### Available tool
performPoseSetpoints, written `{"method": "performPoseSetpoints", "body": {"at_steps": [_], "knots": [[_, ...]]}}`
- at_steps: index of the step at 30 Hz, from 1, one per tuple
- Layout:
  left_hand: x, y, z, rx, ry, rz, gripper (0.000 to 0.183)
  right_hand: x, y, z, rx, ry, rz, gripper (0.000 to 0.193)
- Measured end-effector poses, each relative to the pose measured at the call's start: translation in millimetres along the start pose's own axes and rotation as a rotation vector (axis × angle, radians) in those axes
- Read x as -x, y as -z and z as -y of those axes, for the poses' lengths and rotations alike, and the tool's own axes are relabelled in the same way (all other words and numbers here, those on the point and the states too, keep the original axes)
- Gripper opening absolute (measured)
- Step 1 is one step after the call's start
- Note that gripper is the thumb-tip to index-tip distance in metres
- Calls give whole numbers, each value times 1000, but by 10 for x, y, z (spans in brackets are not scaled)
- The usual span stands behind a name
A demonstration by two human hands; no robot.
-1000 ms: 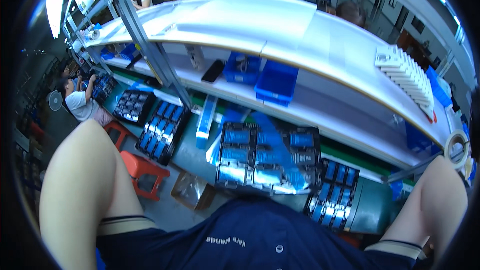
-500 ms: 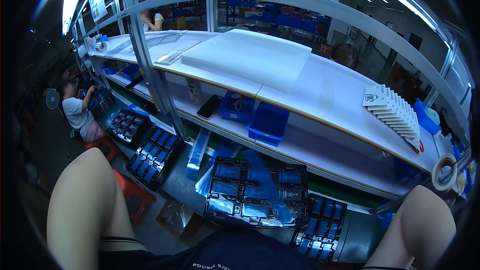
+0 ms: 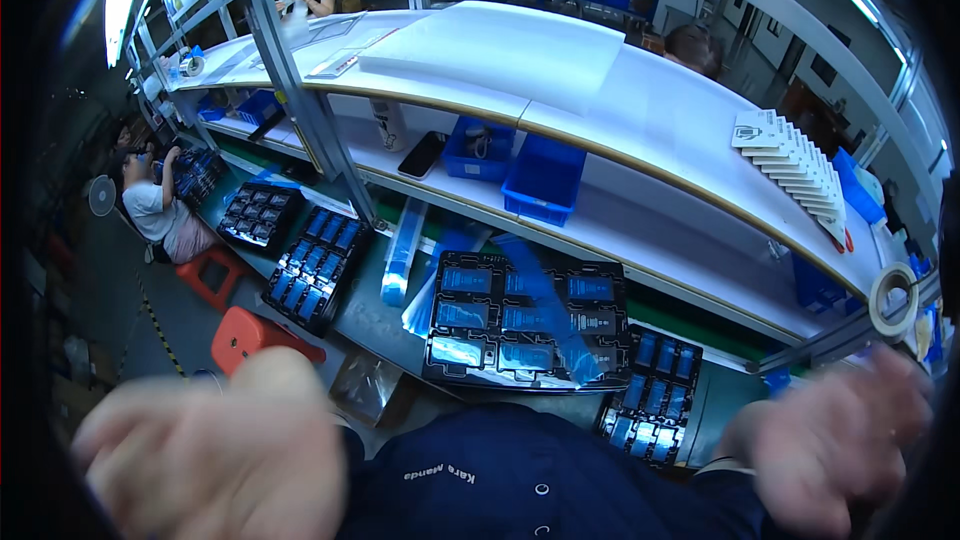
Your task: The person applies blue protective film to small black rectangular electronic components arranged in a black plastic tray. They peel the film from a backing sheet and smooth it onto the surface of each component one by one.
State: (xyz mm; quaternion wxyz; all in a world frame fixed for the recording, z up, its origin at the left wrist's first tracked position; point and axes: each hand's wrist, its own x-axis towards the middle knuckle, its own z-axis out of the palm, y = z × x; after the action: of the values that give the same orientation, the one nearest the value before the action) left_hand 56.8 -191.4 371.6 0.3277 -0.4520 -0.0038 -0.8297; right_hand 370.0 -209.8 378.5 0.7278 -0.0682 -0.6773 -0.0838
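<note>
My left hand (image 3: 225,455) is raised close to the camera at the lower left, and my right hand (image 3: 840,440) is up at the lower right. Motion smears both, so their fingers cannot be made out clearly; I see nothing held in either. Between and beyond them on the dark green bench lies a black tray (image 3: 480,370) with blue film-covered rectangular pieces in its pockets. A loose strip of blue film (image 3: 540,305) crosses it diagonally. A second black tray (image 3: 625,395) of similar pieces lies to its right, nearer my right hand.
More filled trays (image 3: 315,270) stand left along the bench, beside a long film-wrapped box (image 3: 403,255). The white shelf holds blue bins (image 3: 545,180) and a phone (image 3: 423,155). Stacked white cards (image 3: 790,175) and a tape roll (image 3: 893,300) are right. Red stools (image 3: 245,335) and a seated person (image 3: 155,205) are left.
Both hands have come down into view; before, mainly my raised bent arms showed at the sides. The view has tilted downward, and the bench and shelf appear higher. The trays look unmoved.
</note>
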Motion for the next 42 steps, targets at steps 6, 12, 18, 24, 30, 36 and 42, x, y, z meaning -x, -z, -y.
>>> {"method": "performPoseSetpoints", "body": {"at_steps": [6, 12, 18, 24, 30, 36, 42], "knots": [[2228, 580, -277, 116, 1282, 1186, 33, 2074, 29, -679, 388, -749, 1290, 65], [2731, 747, -671, 104, 922, 1775, 62, 2801, -5, -485, 591, -904, 1076, 54], [2780, 720, -712, -18, 857, 1794, 62, 2874, -413, -594, 686, -917, 927, 44], [2831, 712, -530, -59, 879, 1684, 49, 2990, -608, -699, 559, -970, 810, 33], [2916, 726, -462, -95, 737, 1691, 43, 3021, -477, -752, 315, -951, 763, 35], [2903, 704, -432, -48, 881, 1559, 41, 2863, -522, -939, 426, -892, 918, 49], [2876, 750, -394, -43, 1366, 1311, 53, 2918, -542, -961, 433, -859, 846, 40]]}}
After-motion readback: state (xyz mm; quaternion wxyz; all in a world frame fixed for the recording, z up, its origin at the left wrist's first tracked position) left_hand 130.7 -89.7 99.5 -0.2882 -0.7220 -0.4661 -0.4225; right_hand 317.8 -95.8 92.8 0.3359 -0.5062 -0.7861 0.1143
